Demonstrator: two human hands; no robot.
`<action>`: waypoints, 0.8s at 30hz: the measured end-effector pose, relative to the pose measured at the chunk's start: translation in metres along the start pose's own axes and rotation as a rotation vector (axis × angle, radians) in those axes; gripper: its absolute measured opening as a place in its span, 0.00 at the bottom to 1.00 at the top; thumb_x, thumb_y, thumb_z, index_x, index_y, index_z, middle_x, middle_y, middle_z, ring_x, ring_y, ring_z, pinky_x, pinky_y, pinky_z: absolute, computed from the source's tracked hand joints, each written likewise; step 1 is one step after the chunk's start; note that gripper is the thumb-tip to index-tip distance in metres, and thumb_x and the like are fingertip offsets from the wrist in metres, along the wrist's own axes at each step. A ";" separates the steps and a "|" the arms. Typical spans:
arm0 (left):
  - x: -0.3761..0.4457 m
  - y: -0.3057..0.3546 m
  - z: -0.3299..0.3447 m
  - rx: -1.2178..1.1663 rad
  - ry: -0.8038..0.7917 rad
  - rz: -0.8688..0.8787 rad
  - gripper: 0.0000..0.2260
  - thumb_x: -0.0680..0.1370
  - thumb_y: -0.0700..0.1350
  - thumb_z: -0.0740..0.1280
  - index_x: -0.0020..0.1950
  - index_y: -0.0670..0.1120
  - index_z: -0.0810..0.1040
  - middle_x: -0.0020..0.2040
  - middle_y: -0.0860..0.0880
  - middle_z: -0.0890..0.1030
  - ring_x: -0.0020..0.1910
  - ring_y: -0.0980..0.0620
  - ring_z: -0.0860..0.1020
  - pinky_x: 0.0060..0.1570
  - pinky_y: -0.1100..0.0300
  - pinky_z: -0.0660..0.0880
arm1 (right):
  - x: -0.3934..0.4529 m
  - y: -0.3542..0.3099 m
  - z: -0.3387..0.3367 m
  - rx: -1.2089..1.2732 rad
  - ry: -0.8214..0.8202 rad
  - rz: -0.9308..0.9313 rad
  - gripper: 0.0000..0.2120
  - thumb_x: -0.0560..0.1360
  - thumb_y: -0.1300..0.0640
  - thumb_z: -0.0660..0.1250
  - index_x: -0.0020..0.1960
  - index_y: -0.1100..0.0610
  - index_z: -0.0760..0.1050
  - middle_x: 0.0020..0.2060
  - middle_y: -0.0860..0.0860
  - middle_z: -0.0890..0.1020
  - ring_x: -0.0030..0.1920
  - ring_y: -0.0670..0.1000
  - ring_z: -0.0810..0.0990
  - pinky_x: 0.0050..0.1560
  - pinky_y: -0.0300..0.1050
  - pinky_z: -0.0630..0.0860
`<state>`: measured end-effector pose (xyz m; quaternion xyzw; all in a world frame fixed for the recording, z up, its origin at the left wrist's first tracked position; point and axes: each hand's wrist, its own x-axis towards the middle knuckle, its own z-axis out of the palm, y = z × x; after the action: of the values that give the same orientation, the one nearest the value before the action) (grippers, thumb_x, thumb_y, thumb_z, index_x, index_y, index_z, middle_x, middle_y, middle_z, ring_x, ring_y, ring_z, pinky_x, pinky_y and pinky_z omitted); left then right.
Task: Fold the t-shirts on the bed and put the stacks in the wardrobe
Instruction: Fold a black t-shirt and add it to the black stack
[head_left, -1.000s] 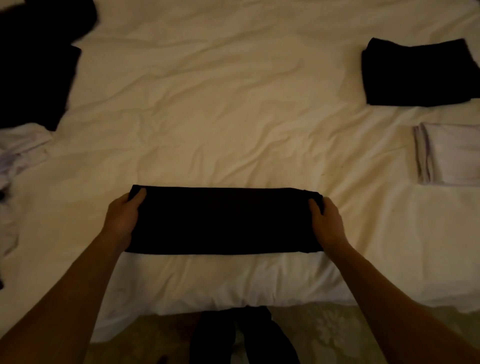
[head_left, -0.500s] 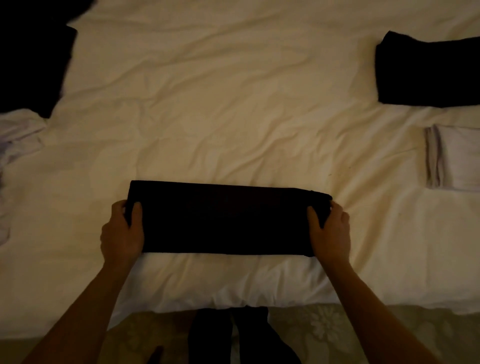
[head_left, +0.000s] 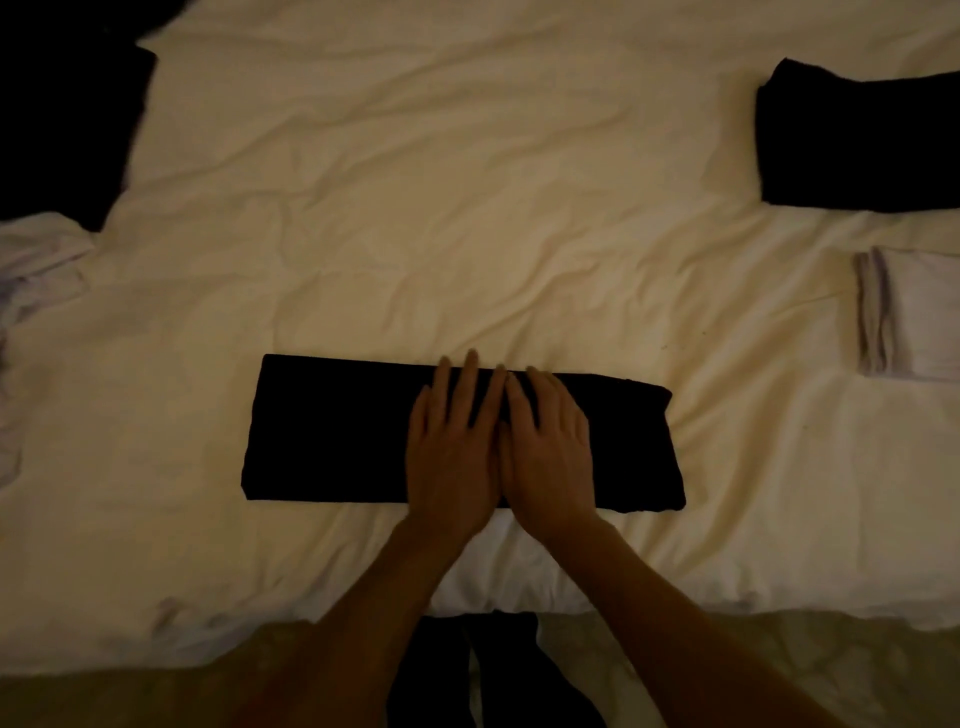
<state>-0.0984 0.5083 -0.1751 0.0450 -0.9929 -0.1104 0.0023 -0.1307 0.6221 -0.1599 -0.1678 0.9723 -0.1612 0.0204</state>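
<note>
— What's on the bed (head_left: 467, 208)?
— A long black folded t-shirt (head_left: 332, 431) near the front edge; black stack (head_left: 857, 140) and white stack (head_left: 914, 317) at right; loose dark clothes (head_left: 62, 119) and pale clothes (head_left: 36, 265) at left.

black folded t-shirt (head_left: 337, 431) in middle, plain, no print

cream-white bedsheet (head_left: 441, 234), plain, yellowish under dim light

black folded stack (head_left: 862, 145) top right, plain too

pale white-lilac folded stack (head_left: 914, 317) below it, greyish edges

black pile (head_left: 62, 130) top left, whitish crumpled pile (head_left: 36, 270) under it

beige carpet (head_left: 779, 670) with faint floral pattern
</note>
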 end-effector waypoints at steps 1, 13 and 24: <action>0.001 0.000 0.010 0.024 -0.033 -0.011 0.27 0.81 0.55 0.59 0.79 0.48 0.61 0.80 0.44 0.58 0.79 0.41 0.55 0.75 0.46 0.56 | 0.001 0.004 0.007 -0.019 -0.026 -0.004 0.23 0.79 0.50 0.56 0.69 0.61 0.72 0.67 0.61 0.74 0.67 0.61 0.73 0.65 0.57 0.72; -0.019 -0.086 -0.009 0.036 0.052 -0.186 0.23 0.82 0.52 0.57 0.73 0.42 0.71 0.74 0.40 0.69 0.73 0.38 0.65 0.69 0.43 0.63 | -0.019 0.105 -0.021 0.131 -0.031 0.495 0.32 0.79 0.40 0.58 0.73 0.62 0.65 0.62 0.63 0.74 0.61 0.64 0.74 0.55 0.57 0.74; 0.011 -0.006 0.007 -0.269 -0.009 -0.305 0.16 0.83 0.52 0.50 0.54 0.47 0.76 0.49 0.46 0.76 0.46 0.44 0.77 0.34 0.50 0.74 | -0.002 0.096 -0.065 1.193 -0.234 1.030 0.14 0.76 0.54 0.71 0.58 0.61 0.78 0.47 0.59 0.84 0.44 0.58 0.85 0.38 0.49 0.83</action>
<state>-0.1086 0.5031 -0.1830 0.1934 -0.9509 -0.2412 -0.0127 -0.1657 0.7285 -0.1295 0.3262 0.6688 -0.6063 0.2806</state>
